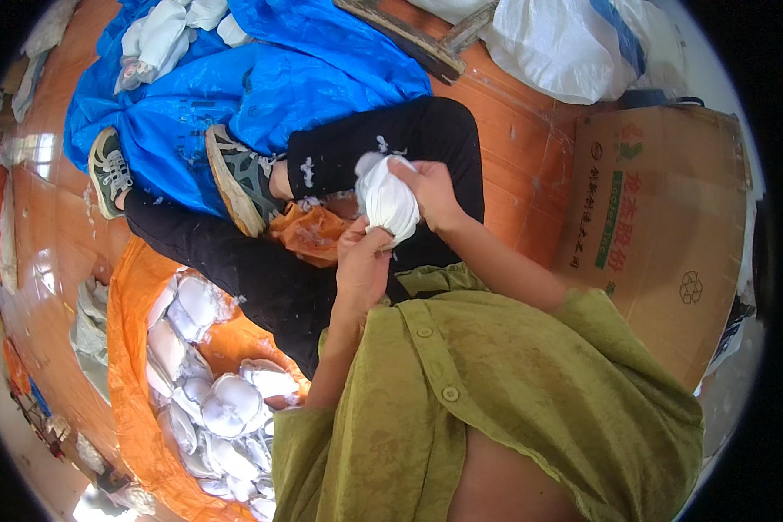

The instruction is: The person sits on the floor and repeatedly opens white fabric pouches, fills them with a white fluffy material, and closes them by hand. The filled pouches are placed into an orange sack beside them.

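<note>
Above my lap, both hands hold a gathered white cloth piece with soft folds. Whitish fluff shows at its far left edge. My left hand is closed on its lower end, thumb and fingers pinching the cloth. My right hand grips its upper right side, with the fingers partly hidden behind it. To my left, an orange bag lies open, holding several rounded white padded pieces. A crumpled orange plastic piece lies between my legs, below the cloth.
A large blue plastic sheet or sack spreads ahead under my shoes, with white bundles on it. A cardboard box stands at my right. Beyond are a wooden frame and a full white sack. Bits of fluff cling to my trousers.
</note>
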{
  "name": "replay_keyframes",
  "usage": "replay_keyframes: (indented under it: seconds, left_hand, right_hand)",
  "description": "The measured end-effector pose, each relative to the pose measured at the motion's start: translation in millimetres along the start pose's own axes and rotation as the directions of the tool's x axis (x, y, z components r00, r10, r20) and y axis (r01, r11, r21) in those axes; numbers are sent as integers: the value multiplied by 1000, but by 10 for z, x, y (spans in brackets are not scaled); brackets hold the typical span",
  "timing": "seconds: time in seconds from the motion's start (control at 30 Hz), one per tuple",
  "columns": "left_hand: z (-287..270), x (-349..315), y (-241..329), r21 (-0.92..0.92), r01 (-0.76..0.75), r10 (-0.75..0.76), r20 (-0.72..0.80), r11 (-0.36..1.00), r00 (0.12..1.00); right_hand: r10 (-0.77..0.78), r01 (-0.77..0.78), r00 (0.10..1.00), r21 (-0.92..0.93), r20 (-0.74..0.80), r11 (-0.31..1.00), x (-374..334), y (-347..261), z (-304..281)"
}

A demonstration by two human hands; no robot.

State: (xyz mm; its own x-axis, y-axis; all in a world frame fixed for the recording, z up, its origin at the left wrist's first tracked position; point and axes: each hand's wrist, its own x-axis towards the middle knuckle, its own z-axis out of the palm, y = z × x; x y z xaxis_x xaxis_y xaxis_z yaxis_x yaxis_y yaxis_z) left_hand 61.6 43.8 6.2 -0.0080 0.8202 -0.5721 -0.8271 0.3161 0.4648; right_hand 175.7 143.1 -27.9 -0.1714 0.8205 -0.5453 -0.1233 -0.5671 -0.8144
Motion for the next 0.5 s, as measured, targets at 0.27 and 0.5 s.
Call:
replay_keyframes:
  seconds: [0.27,0.5]
  left_hand:
    - [-89,88,110,-28,-216,207,-197,976,958]
    - [-347,120,391,-30,-12,5,-221,999,975]
  right_hand:
    - [82,-79,997,-158,12,984,-53,-41,98]
    - [-313,460,861,-353,400,815,-287,-384,-9]
